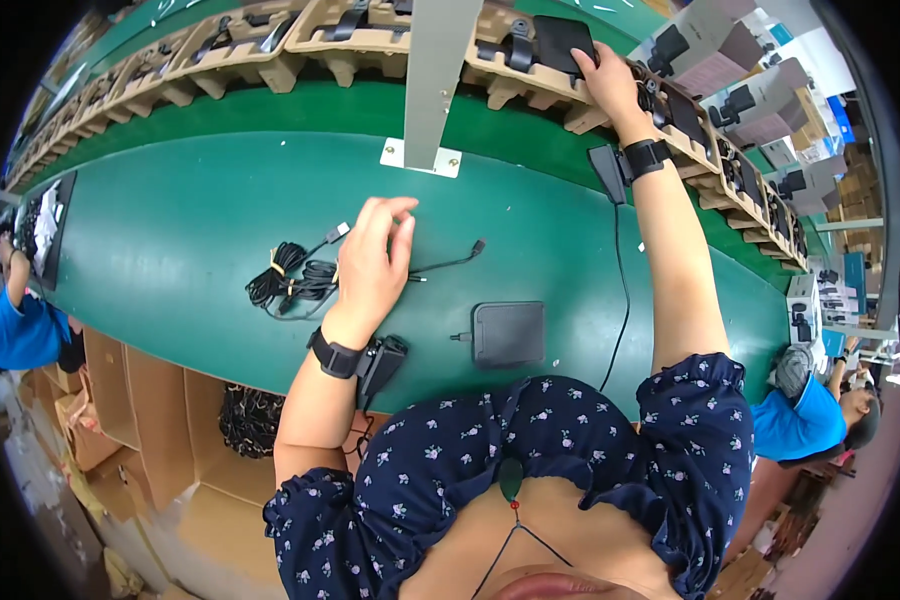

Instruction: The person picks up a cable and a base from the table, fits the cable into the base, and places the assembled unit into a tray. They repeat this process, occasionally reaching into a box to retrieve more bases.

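Note:
My left hand (372, 262) rests on the green bench, its fingers over a black cable (448, 265) beside a heap of coiled black cables (292, 280). Whether the fingers pinch the cable is hidden. My right hand (610, 85) reaches far forward and lies on a flat black pad (562, 42) that sits in a cardboard tray (515, 75) on the conveyor. A second black square pad (508, 333) lies on the bench close to my body, with a short plug at its left side.
A row of cardboard trays (240, 50) with black parts runs along the conveyor. A grey post with a base plate (422, 158) stands ahead. Open cartons (130, 400) sit under the bench at left. Persons in blue work at far left (15, 330) and right (810, 410).

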Demonstrator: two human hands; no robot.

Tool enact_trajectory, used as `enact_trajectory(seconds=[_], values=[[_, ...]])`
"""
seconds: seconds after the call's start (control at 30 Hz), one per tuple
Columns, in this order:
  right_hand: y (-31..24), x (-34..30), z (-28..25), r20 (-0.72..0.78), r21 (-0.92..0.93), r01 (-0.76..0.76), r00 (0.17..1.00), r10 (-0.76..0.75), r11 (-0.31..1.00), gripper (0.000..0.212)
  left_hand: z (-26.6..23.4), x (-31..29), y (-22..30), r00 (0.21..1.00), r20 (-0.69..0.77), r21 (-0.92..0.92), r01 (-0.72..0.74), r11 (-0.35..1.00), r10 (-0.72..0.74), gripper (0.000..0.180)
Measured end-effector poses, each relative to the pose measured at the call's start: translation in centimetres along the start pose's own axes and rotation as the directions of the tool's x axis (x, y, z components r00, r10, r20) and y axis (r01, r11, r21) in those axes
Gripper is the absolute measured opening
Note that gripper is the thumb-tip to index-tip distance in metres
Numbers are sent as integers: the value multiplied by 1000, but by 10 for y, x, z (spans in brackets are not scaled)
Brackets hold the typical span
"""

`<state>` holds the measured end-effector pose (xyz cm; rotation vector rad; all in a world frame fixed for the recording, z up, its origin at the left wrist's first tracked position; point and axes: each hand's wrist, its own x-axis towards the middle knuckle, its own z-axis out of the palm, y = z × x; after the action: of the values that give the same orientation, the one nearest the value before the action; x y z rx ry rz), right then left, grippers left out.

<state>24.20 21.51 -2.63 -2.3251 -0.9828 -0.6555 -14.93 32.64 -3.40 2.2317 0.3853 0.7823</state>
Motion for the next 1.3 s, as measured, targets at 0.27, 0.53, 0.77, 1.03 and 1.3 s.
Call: enact_trajectory(seconds=[0.27, 0.53, 0.77, 1.03, 1.3], values=[[-129, -60, -50, -107, 41, 405, 911, -399, 914, 11, -34, 18, -9, 895, -428, -272, 5, 962, -126, 21], [-272, -149, -51, 138, 609, 500, 697, -704, 615, 13, -56, 16, -3, 755, -638, -476, -236, 847, -148, 16], [-319, -145, -4, 58, 816, 455, 549, -834, 357, 55, -34, 4, -5, 665, -738, -243, -425, 872, 119, 25], [-340, -141, -17, 142, 815, 470, 404, -904, 338, 30, -44, 5, 17, 489, -843, 63, -324, 944, 224, 19], [-290, -101, -67, 425, 709, 123, 712, -559, 695, 40, -45, 17, 3, 839, -543, -306, -210, 928, 11, 67]])
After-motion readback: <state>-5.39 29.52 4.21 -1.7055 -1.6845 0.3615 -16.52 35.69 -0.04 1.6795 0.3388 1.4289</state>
